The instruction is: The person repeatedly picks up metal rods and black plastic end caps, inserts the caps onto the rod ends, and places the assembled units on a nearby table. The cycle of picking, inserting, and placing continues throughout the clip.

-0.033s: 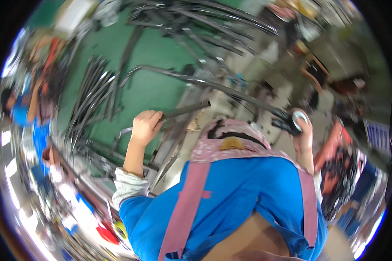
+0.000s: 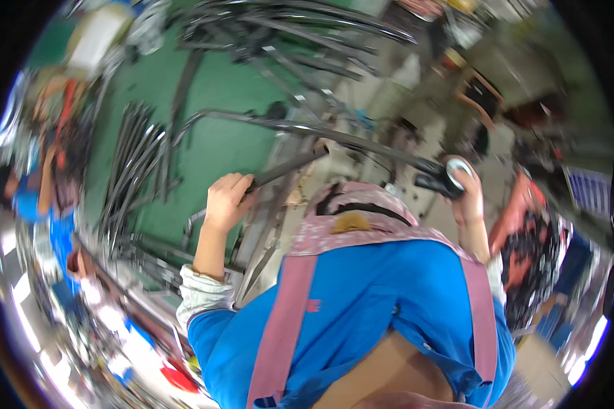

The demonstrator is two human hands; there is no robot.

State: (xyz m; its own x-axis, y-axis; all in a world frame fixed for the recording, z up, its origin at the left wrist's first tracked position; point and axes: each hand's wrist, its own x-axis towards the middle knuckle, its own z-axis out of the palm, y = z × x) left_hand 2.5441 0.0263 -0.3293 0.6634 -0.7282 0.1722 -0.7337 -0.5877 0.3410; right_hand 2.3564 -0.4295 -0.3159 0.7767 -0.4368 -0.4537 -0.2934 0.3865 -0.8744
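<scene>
Pink apron (image 2: 382, 233) sits nearest; beyond it I have the left hand (image 2: 225, 201) with fingers curled around a short dark tube (image 2: 290, 168), and the right hand (image 2: 469, 201) clasping a black fitting (image 2: 449, 181) at a long bent tube's (image 2: 348, 139) right end; farther off, loose dark tubes (image 2: 135, 163) lie on the green worktop (image 2: 222, 151)

Counter (image 2: 232, 151) is showing plain green at ten o'clock; long bent tube (image 2: 348, 138) is gleaming black toward one. Disc (image 2: 459, 167) is showing white. Apron bib (image 2: 385, 236) is showing mottled pink and white; shirt (image 2: 351, 290), solid blue toward five.
</scene>
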